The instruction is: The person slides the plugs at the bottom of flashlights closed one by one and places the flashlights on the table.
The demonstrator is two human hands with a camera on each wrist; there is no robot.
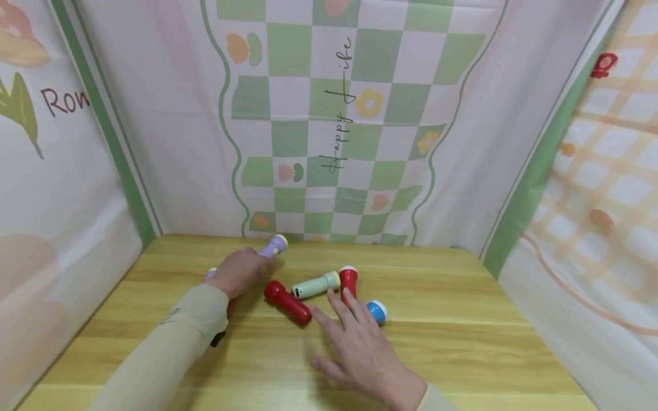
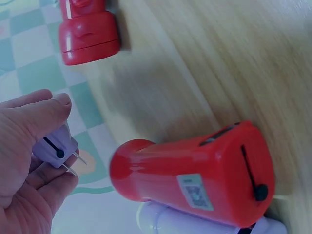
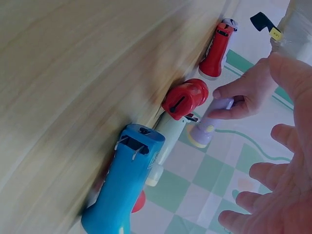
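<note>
My left hand (image 1: 241, 271) grips a purple flashlight (image 1: 273, 246) near the table's back edge. Its lens end points away from me, and two metal prongs stick out of its tail (image 2: 57, 148) in the left wrist view. Below that hand lie a red flashlight (image 2: 195, 170) and a second purple flashlight (image 2: 180, 220), side by side. My right hand (image 1: 362, 348) is spread with nothing in it, over the front of the table. Near its fingers are a blue flashlight (image 3: 124, 185), partly hidden in the head view, and a red flashlight with a white rim (image 1: 348, 278).
A dark red flashlight (image 1: 289, 303) and a pale green flashlight (image 1: 315, 285) lie mid-table between the hands. The wooden table (image 1: 462, 348) is bordered by a checkered cloth (image 1: 334, 131) behind and printed cloths at both sides. A black device (image 3: 263, 22) sits at the left wrist.
</note>
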